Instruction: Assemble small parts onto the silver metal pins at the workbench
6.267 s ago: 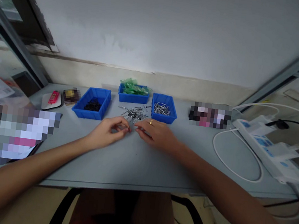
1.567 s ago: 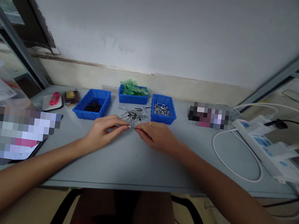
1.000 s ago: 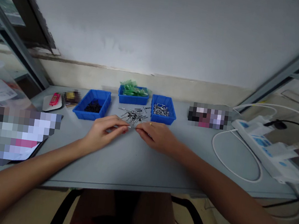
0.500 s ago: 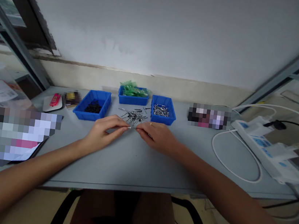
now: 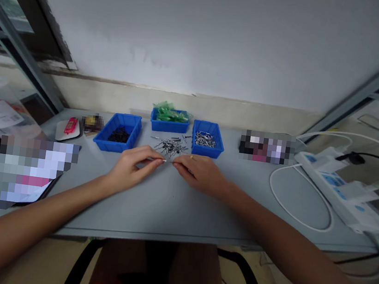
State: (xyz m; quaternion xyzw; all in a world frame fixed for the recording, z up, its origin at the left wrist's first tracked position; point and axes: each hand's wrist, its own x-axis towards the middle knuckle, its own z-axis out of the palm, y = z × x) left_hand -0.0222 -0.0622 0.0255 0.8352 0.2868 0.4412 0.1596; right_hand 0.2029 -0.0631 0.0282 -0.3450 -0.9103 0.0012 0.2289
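Observation:
My left hand (image 5: 134, 165) is closed in a pinch, and a small silver metal pin (image 5: 164, 160) shows at its fingertips. Facing it across a narrow gap, my right hand (image 5: 197, 171) is also pinched; whatever lies between those fingers is too small to make out. Just beyond both hands is a loose pile of silver pins (image 5: 170, 146), some with black parts. A blue bin of silver pins (image 5: 205, 151) stands behind my right hand. To the left, another blue bin (image 5: 105, 145) holds small black pieces (image 5: 119, 134).
A third blue bin (image 5: 169, 127) at the back holds green plastic wrapping (image 5: 167, 112). On the right lie a white power strip (image 5: 343, 192) and looped cables (image 5: 331, 221). A pink object (image 5: 70, 125) rests on a pale pad at left, near a clear plastic container (image 5: 1, 108).
Both hands keep the same pinch in nearly the same place. The view has shifted very slightly; the bins and the pile stay as they were.

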